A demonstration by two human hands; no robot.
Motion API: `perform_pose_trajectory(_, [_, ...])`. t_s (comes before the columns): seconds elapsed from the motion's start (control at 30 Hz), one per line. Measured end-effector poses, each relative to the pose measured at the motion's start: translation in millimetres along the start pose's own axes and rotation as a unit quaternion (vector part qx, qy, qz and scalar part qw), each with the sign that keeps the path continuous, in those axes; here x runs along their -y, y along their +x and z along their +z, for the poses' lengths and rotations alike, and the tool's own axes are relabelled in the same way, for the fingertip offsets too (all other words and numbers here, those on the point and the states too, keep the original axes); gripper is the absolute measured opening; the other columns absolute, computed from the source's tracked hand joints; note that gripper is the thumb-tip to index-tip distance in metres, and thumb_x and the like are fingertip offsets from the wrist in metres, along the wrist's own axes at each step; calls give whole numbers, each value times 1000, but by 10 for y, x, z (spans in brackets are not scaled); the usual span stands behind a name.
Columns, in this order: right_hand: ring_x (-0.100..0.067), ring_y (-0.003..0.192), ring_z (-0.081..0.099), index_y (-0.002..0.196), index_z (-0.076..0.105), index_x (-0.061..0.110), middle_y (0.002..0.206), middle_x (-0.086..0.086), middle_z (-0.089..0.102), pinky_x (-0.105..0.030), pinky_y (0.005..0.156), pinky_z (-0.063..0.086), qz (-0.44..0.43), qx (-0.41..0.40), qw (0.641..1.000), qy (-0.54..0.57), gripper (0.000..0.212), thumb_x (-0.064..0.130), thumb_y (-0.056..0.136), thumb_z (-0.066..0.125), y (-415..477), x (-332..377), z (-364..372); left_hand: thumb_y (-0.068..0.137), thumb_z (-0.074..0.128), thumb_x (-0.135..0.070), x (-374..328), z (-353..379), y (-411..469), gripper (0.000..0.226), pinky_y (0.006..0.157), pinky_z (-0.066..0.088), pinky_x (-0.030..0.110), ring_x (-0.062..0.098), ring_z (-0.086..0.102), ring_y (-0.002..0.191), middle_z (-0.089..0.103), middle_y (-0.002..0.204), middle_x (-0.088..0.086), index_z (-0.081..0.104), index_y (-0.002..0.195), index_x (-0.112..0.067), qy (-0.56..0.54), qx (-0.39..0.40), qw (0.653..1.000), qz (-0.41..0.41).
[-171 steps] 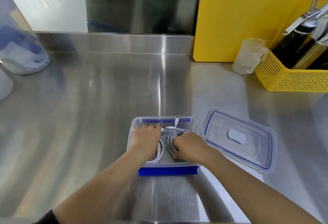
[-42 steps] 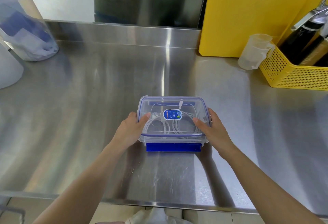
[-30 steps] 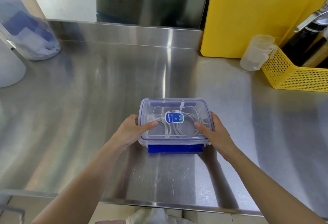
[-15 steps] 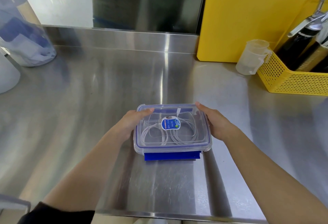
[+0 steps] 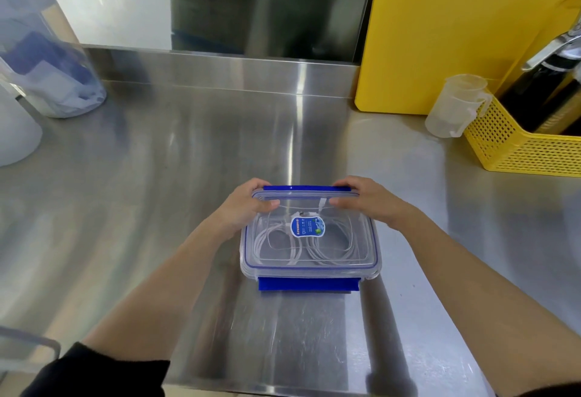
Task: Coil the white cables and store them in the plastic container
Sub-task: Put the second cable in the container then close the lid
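A clear plastic container (image 5: 372, 258) sits on the steel counter with its clear, blue-rimmed lid (image 5: 345, 266) on top. Two coils of white cable (image 5: 283, 245) lie inside, seen through the lid under a blue sticker (image 5: 307, 227). My left hand (image 5: 248, 205) grips the far left corner of the lid, thumb on top. My right hand (image 5: 367, 198) grips the far right corner the same way. Between them the far blue latch (image 5: 306, 188) stands raised along the lid's edge. The near blue latch (image 5: 308, 284) sticks out flat toward me.
A yellow board (image 5: 456, 19) leans at the back right, with a clear measuring cup (image 5: 456, 107) and a yellow perforated basket (image 5: 518, 145) holding dark bottles. A clear jug (image 5: 41, 60) and a white tub (image 5: 15, 132) stand at the left. The counter's front edge runs below.
The lid, lying beside the container 5.7 s ago, now covers it. Both hands slid from the lid's sides to its far corners, and the far blue latch has come up.
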State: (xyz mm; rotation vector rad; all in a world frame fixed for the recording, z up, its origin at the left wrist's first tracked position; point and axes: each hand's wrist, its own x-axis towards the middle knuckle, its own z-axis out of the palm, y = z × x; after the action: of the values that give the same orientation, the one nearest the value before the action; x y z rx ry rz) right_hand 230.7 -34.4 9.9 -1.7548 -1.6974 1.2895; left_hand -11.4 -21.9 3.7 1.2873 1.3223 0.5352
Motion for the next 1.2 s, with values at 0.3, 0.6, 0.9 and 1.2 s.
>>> perform_pose_trajectory(0.3, [-16, 90, 56, 105, 48, 19, 104, -1, 57, -29, 76, 50, -33, 5, 993, -109, 37, 33, 78, 69, 78, 33, 65, 76, 53, -57, 69, 521, -540, 50, 82, 50, 40, 25, 66, 87, 70, 95, 3, 65, 95, -12, 520, -94, 705, 473])
perform_pose_trajectory(0.6, [-17, 99, 53, 119, 46, 16, 114, -4, 53, -24, 73, 47, -30, 31, 995, -93, 47, 31, 79, 68, 66, 64, 59, 51, 84, -55, 529, 787, -696, 106, 84, 49, 59, 34, 58, 115, 61, 127, 12, 32, 134, -16, 694, -57, 598, 397])
perform_pose_trajectory(0.9, [-22, 104, 53, 123, 44, 10, 123, -10, 55, -32, 87, 46, -19, 102, 982, -158, 48, 19, 81, 66, 77, 278, 36, 77, 60, -38, 491, 743, -748, 55, 89, 50, 55, 37, 59, 110, 63, 119, 17, 48, 120, -6, 669, -87, 566, 474])
perform_pose_trajectory(1.2, [-19, 90, 58, 102, 50, 18, 109, -4, 63, -38, 84, 50, -36, 3, 975, -220, 34, 44, 82, 60, 149, 325, 301, 90, 48, -39, 469, 730, -578, 37, 90, 52, 48, 32, 62, 110, 69, 107, 15, 53, 108, -7, 630, -75, 564, 528])
